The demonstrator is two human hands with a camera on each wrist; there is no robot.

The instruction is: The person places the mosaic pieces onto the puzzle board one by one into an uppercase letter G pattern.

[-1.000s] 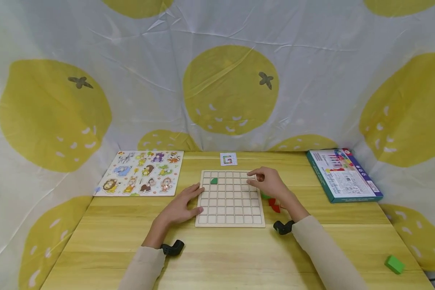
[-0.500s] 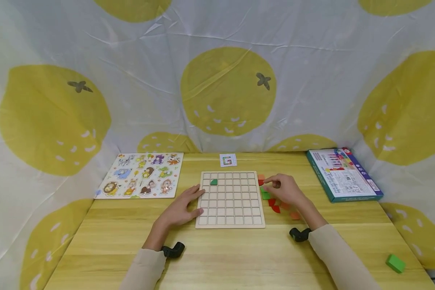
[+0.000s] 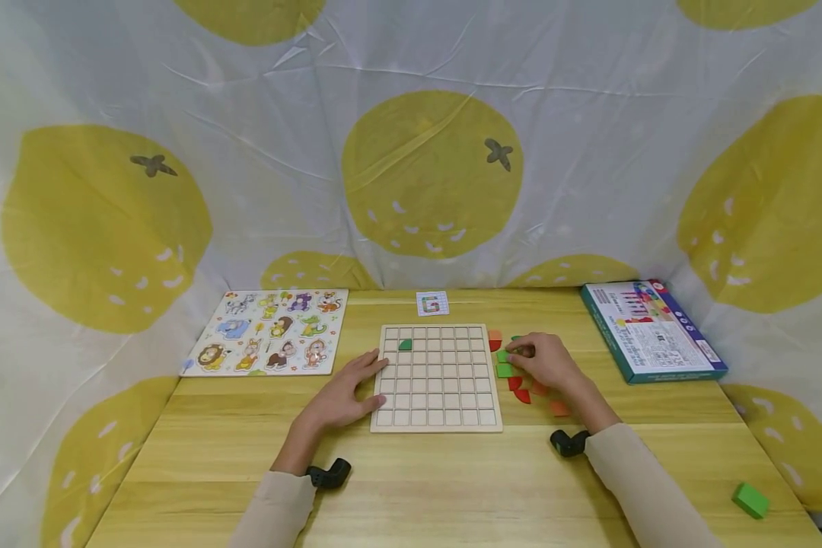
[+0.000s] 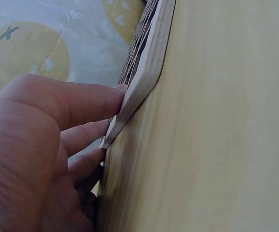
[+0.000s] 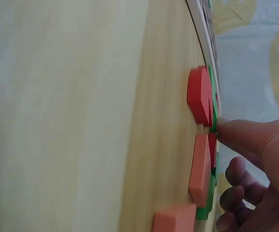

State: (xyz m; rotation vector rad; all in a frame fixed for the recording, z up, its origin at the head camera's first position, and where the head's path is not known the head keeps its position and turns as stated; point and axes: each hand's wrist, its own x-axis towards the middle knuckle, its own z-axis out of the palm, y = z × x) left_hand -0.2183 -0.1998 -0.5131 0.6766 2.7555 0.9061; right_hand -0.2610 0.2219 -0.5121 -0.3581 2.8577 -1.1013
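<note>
Grid board (image 3: 435, 377) lies between both hands, left hand (image 3: 342, 392) touching.

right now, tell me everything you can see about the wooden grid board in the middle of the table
The wooden grid board is a pale, square, thin slab of light wood, divided into small square cells by raised ribs. It lies flat on the wooden table, roughly centred. One green piece sits in a cell near its far left corner; the other cells look bare. The left hand rests against its left edge with straight fingers. Loose red, orange and green pieces lie just beyond its right edge.
</note>
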